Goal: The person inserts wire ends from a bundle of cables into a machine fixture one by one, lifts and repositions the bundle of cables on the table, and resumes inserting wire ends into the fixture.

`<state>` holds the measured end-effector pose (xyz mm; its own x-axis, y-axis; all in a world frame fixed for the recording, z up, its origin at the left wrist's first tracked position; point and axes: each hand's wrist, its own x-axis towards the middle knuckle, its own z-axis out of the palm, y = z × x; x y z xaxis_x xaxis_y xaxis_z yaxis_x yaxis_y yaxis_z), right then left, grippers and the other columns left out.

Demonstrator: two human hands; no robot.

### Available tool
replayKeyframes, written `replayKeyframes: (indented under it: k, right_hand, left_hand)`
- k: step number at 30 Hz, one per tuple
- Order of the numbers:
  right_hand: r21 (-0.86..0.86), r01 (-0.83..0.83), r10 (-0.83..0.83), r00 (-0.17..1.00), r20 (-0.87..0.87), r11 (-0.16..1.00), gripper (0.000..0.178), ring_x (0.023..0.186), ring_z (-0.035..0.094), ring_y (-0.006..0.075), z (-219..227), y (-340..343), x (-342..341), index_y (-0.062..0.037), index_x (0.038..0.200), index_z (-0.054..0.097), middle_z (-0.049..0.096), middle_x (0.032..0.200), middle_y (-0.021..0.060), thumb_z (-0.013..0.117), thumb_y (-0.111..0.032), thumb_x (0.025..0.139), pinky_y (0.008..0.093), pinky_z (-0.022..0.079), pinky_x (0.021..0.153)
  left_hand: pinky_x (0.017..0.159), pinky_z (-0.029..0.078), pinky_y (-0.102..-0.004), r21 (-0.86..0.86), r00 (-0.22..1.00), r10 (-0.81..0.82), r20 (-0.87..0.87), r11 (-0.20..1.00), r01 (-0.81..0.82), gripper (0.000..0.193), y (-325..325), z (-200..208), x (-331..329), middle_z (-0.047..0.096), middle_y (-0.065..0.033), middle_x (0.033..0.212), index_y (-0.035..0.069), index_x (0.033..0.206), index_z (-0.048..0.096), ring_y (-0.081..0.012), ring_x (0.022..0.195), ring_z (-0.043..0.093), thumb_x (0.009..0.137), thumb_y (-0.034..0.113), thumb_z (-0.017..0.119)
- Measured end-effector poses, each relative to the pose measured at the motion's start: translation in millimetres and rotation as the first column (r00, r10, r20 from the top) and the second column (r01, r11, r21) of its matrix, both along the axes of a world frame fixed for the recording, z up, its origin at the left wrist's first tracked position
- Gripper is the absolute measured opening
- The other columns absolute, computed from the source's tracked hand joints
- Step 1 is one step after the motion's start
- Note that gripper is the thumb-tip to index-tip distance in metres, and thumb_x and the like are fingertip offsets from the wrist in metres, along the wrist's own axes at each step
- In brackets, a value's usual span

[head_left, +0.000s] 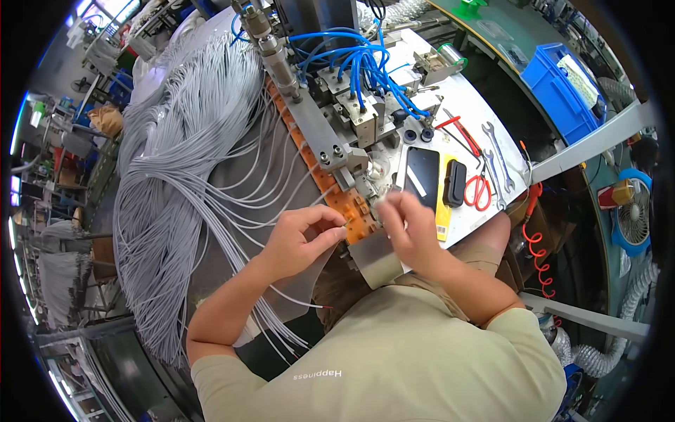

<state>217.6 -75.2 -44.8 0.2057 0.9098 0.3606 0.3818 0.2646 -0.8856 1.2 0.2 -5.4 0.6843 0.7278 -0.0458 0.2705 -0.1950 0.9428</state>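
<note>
Two hands apart, frame centre. Left hand (299,240): thumb and fingertips close together at orange strip (361,228), centre; cannot tell whether clamped on anything. Right hand (420,238): fingers curled, blurred; grip unclear. Grey cables (186,133) heaped upper left.

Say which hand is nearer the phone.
Right. The right hand is by the lower end of the phone; the left hand is farther left, at the orange strip.
</note>
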Motion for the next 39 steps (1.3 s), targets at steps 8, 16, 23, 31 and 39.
replayKeyframes:
  k: [8,16,23,31,39]
  right_hand:
    - [0.132,-0.152,0.118,0.965,0.236,0.980,0.014,0.053,0.049,0.0177,13.4,-2.6,-17.1,-0.0024,0.098,0.063,0.058,0.065,0.0034,0.071,-0.001,0.086,0.0315,0.038,0.066]
    - [0.090,-0.144,0.124,0.972,0.198,0.985,0.015,0.052,0.049,0.0152,13.0,0.1,-20.4,-0.0026,0.101,0.066,0.059,0.062,0.0022,0.071,-0.002,0.087,0.0310,0.038,0.068]
    - [0.020,-0.193,0.189,0.974,0.128,0.981,0.012,0.049,0.048,0.0126,15.9,-2.0,-17.5,-0.0033,0.101,0.066,0.058,0.056,0.0006,0.069,-0.003,0.090,0.0306,0.038,0.070]
    - [-0.045,-0.207,0.211,0.968,0.134,0.977,0.010,0.047,0.049,0.0124,22.0,0.2,-15.5,-0.0025,0.096,0.063,0.058,0.057,0.0011,0.070,-0.007,0.090,0.0296,0.038,0.071]
    - [0.199,-0.394,0.325,0.895,0.307,0.897,0.015,0.061,0.050,0.0217,3.3,16.6,-0.9,-0.0023,0.095,0.058,0.055,0.072,0.0063,0.071,-0.005,0.087,0.0353,0.037,0.066]
  left_hand:
    - [0.061,0.052,-0.0223,-0.043,1.000,0.008,0.028,0.999,-0.006,0.015,-4.9,7.3,5.3,0.071,-0.0032,0.079,0.000,0.104,0.067,-0.0078,0.065,0.065,0.093,0.010,0.067]
    - [0.059,0.052,-0.0243,0.019,0.998,-0.005,-0.055,1.000,0.006,0.014,-3.9,7.6,2.8,0.072,-0.0069,0.078,0.001,0.105,0.066,-0.0114,0.064,0.068,0.094,0.010,0.065]
    - [0.058,0.052,-0.0269,0.225,1.000,0.030,0.009,0.974,-0.031,0.015,-8.5,3.1,3.8,0.071,-0.0097,0.078,0.003,0.104,0.067,-0.0166,0.062,0.067,0.091,0.011,0.069]
    - [0.060,0.052,-0.0259,0.403,0.999,-0.009,-0.047,0.915,0.028,0.014,-5.4,1.7,2.1,0.070,-0.0086,0.076,0.004,0.104,0.067,-0.0154,0.063,0.067,0.092,0.011,0.068]
    - [0.065,0.053,-0.0243,-0.031,0.996,-0.072,-0.048,0.997,0.070,0.015,-8.4,15.5,-0.1,0.072,-0.0081,0.079,-0.001,0.107,0.064,-0.0109,0.069,0.068,0.096,0.007,0.060]
